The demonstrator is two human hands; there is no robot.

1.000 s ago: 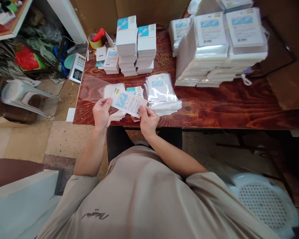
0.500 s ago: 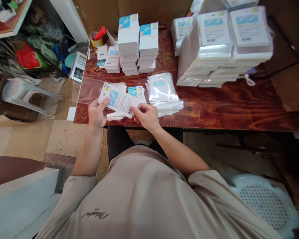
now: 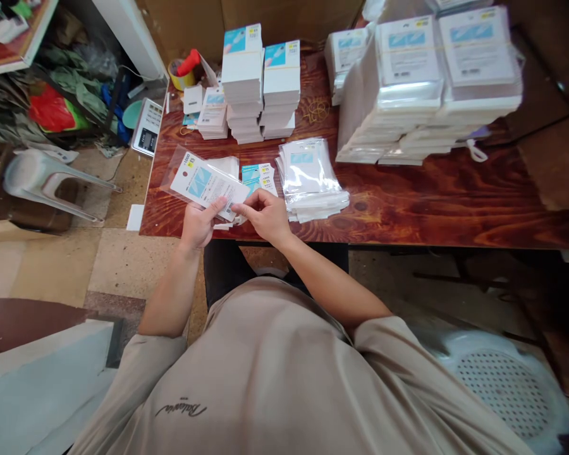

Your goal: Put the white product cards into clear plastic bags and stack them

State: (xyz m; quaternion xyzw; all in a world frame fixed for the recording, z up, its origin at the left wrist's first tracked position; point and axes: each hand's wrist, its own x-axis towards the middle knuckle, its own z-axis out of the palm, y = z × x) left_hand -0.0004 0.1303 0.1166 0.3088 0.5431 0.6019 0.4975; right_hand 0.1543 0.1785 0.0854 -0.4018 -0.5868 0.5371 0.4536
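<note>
A white printed packaging card (image 3: pixel 203 182) with blue pictures sits in a clear plastic sleeve (image 3: pixel 167 179), tilted over the table's front left. My left hand (image 3: pixel 200 222) grips it from below, thumb on the printed face. At its lower right end, my right hand (image 3: pixel 266 218) pinches the card between thumb and fingers. Under and behind it lie white sleeves or cards (image 3: pixel 226 165), partly hidden. Blue-and-white cards (image 3: pixel 260 177) lie just beyond my right hand. To the right of that hand is a pile of sleeved cards (image 3: pixel 308 167).
Tall stacks of cards (image 3: pixel 243 79) stand at the back, beside a tape roll (image 3: pixel 183 76). Large stacks of sleeved cards (image 3: pixel 408 82) rise at the back right. Rubber bands (image 3: pixel 315 110) lie between them. Plastic stools (image 3: pixel 507 385) stand on the floor.
My left hand has slid right and down along the card, nearer my right hand. The card now lies further left inside the clear sleeve. My right hand has shifted slightly left.
</note>
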